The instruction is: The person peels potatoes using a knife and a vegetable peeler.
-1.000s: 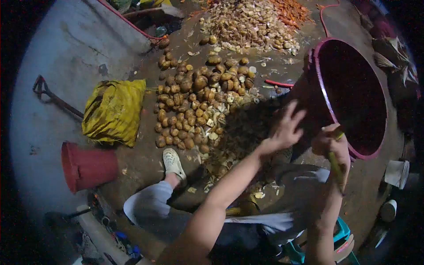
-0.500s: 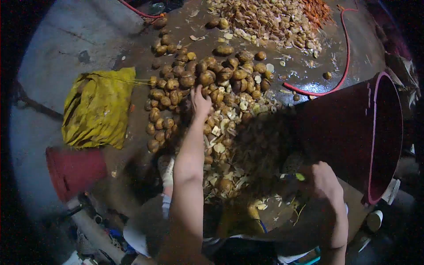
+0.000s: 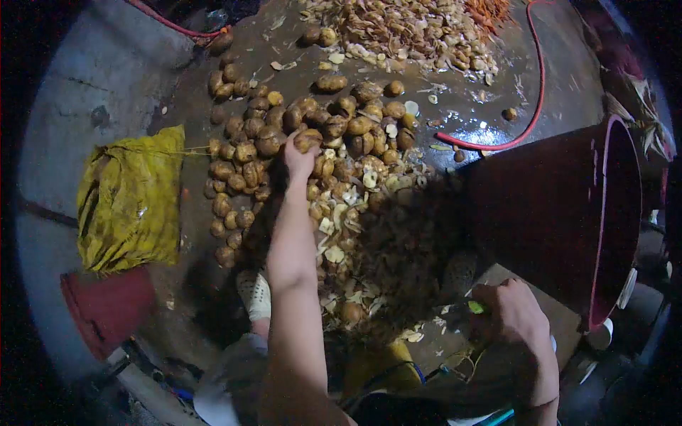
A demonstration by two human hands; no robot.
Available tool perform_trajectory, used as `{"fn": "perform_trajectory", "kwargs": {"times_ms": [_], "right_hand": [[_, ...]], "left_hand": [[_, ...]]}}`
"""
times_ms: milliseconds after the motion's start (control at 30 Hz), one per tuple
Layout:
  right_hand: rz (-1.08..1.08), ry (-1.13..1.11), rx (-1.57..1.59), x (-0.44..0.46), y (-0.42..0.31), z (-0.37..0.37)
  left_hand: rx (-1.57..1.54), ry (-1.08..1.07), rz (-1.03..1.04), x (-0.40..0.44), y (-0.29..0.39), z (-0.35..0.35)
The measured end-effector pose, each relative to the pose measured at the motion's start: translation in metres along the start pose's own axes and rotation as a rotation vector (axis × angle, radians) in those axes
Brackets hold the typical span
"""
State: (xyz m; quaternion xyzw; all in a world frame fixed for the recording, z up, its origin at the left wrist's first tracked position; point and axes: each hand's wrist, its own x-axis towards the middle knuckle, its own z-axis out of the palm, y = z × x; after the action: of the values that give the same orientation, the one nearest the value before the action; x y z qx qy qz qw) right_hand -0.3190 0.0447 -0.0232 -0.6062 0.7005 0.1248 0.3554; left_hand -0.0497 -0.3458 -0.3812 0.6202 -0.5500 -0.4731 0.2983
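Note:
My left hand reaches forward into a heap of brown, dirt-coated potatoes. Its fingers close around one potato at the heap's near side. Low on the right, my right hand is closed in front of the large dark red tub. A bright green piece shows just left of its fingers; shadow hides the rest of what it grips. Pale peelings and cut slices are scattered between my two arms.
The large dark red tub leans on its side at right. A red hose curves beyond it. Peelings and orange shreds are piled at the back. At left are a yellow sack and a smaller red bucket.
My left hand has closed around a potato it was reaching toward. The view has shifted, so the heap sits further left. My right hand stays low by the tub.

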Motion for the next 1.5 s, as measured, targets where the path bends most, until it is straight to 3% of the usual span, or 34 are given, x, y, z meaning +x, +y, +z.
{"fn": "perform_trajectory", "kwargs": {"times_ms": [33, 67, 100, 167, 233, 267, 300, 400, 433, 467, 600, 667, 767, 800, 833, 900, 967, 1033, 1333, 1400, 1500], "right_hand": [[-0.002, 0.011, 0.006, -0.004, 0.000, 0.000], [-0.030, 0.047, 0.019, -0.008, -0.001, -0.001], [-0.046, 0.072, 0.026, -0.011, -0.002, -0.002], [-0.020, 0.058, 0.029, -0.012, -0.005, -0.002], [0.009, 0.037, 0.023, -0.011, -0.011, -0.005], [-0.002, 0.076, 0.002, -0.015, -0.017, -0.006], [-0.013, 0.118, -0.023, -0.019, -0.020, -0.008], [0.009, 0.225, -0.012, -0.021, -0.024, -0.006], [-0.003, 0.247, -0.007, -0.019, -0.025, -0.003], [-0.056, 0.238, -0.023, -0.016, -0.025, 0.002], [-0.114, 0.393, 0.055, -0.007, -0.036, 0.017], [-0.128, 0.476, 0.163, -0.025, -0.063, 0.003], [-0.175, 0.532, 0.249, -0.051, -0.100, -0.008], [-0.224, 0.549, 0.268, -0.052, -0.107, -0.004], [-0.274, 0.567, 0.286, -0.051, -0.113, 0.001], [-0.358, 0.646, 0.368, -0.050, -0.129, 0.008], [-0.442, 0.722, 0.448, -0.056, -0.143, 0.012], [-0.554, 0.770, 0.519, -0.073, -0.159, 0.007], [-0.611, 0.768, 0.442, -0.070, -0.178, 0.016], [-0.546, 0.718, 0.470, -0.069, -0.181, 0.015], [-0.507, 0.652, 0.406, -0.032, -0.169, 0.015]], "left_hand": [[-0.252, 0.009, -0.087, -0.006, 0.001, -0.005], [-0.449, -0.041, -0.267, -0.038, 0.047, -0.021], [-0.444, -0.043, -0.255, -0.059, 0.064, -0.034], [-0.984, -0.206, -0.362, -0.092, 0.083, -0.056], [-1.004, -0.438, -0.310, -0.119, 0.088, -0.079], [-0.896, -0.188, -0.278, -0.153, 0.102, -0.076], [-1.009, -0.317, -0.260, -0.152, 0.057, -0.080], [-0.814, -0.232, -0.277, -0.224, 0.118, -0.092], [-0.860, -0.123, -0.254, -0.253, 0.151, -0.091], [-1.098, -0.278, -0.210, -0.264, 0.162, -0.097], [-0.943, -0.325, -0.285, -0.323, 0.195, -0.120], [-0.867, -0.309, 0.023, -0.356, 0.231, -0.126], [-0.777, -0.246, 0.226, -0.382, 0.250, -0.132], [-0.564, -0.246, 0.355, -0.388, 0.257, -0.141], [-0.557, -0.254, 0.372, -0.402, 0.271, -0.145], [-0.132, -0.052, 0.682, -0.430, 0.293, -0.156], [-0.153, -0.095, 0.662, -0.445, 0.294, -0.164], [0.094, 0.099, 0.965, -0.455, 0.294, -0.171], [0.029, 0.210, 1.049, -0.459, 0.271, -0.184], [-0.005, 0.164, 1.133, -0.455, 0.273, -0.189], [-0.100, 0.052, 1.042, -0.459, 0.278, -0.184]]}}
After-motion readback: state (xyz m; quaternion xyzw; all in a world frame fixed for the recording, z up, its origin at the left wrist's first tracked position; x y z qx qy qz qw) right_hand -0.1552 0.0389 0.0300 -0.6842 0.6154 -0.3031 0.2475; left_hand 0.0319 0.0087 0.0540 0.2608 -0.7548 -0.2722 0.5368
